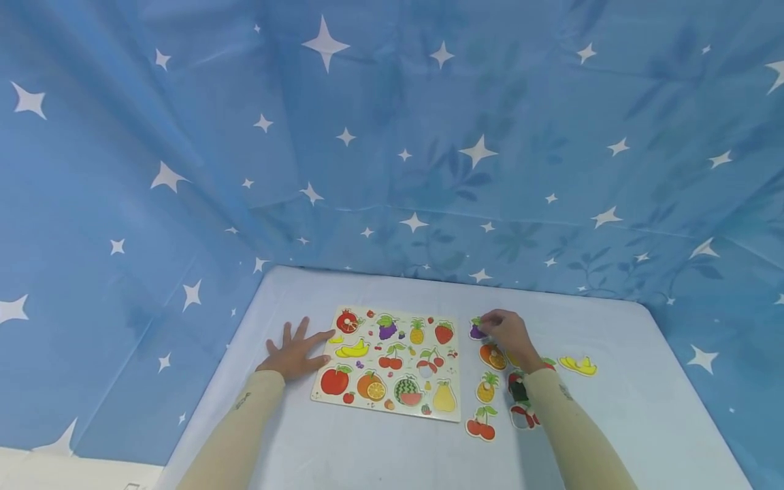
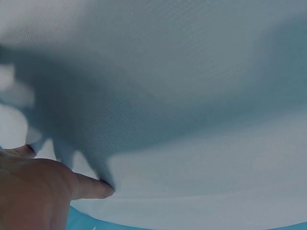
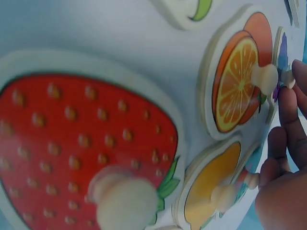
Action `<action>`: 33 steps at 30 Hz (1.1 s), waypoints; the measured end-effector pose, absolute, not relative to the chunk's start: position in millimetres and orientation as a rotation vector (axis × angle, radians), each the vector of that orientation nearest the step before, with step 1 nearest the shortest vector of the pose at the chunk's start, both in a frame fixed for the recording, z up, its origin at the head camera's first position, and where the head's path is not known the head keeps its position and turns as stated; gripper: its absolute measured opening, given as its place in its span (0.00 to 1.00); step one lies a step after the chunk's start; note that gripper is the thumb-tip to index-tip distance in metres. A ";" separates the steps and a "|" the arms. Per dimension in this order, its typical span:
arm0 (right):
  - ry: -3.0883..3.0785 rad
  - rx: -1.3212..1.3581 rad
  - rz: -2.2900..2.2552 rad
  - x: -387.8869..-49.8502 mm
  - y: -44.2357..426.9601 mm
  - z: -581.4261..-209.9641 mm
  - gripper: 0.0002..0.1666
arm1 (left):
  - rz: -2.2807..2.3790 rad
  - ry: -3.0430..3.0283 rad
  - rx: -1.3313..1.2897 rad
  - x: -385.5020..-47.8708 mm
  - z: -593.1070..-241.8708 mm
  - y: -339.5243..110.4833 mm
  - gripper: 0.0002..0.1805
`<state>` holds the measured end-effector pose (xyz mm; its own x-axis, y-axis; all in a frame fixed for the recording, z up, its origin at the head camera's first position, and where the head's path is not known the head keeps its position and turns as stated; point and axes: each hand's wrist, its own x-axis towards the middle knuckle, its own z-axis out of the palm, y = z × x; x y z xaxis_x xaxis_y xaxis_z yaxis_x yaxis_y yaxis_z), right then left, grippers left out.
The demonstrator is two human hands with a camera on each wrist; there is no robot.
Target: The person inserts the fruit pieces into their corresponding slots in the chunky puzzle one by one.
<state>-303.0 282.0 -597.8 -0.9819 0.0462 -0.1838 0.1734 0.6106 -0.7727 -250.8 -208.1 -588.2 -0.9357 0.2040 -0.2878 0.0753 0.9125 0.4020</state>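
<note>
In the head view a fruit puzzle board (image 1: 392,407) lies flat on the table, printed with fruit pictures. My left hand (image 1: 297,357) is spread at its left side, thumb and forefinger touching the edge. The left wrist view catches only part of that hand, with fingers stretched over the cloth. My right hand (image 1: 507,333) is at a grape puzzle piece (image 1: 475,331) beyond the board's upper right corner. In the right wrist view its fingertips pinch the pale knob (image 3: 287,78) on that piece. Just nearer lies an orange piece (image 1: 492,356).
More knobbed pieces lie right of the board: pineapple (image 1: 486,389), cherries (image 1: 480,426), bananas (image 1: 578,366) and a strawberry (image 3: 81,129), partly under my right forearm. A pear-like yellow piece (image 3: 204,191) sits beside the orange. Behind the white-covered table (image 1: 380,456) hangs a blue star-patterned curtain (image 1: 392,184).
</note>
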 end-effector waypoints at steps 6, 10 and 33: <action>2.726 0.197 -1.199 -304.3 275.4 -599.6 0.12 | 0.563 2.738 0.194 -254.7 -592.2 -209.5 0.38; 2.762 0.247 -1.094 -307.8 271.8 -597.5 0.10 | 0.536 2.745 0.202 -256.6 -593.2 -210.4 0.39; 2.722 0.235 -1.165 -317.8 266.3 -585.1 0.05 | 0.565 2.749 0.205 -252.9 -592.4 -210.4 0.38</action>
<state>-317.8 266.3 -585.1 -0.9729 0.0770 -0.2178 0.2108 0.6820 -0.7003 -252.9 -210.4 -592.4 -0.9366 0.2030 -0.2856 0.0740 0.9113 0.4051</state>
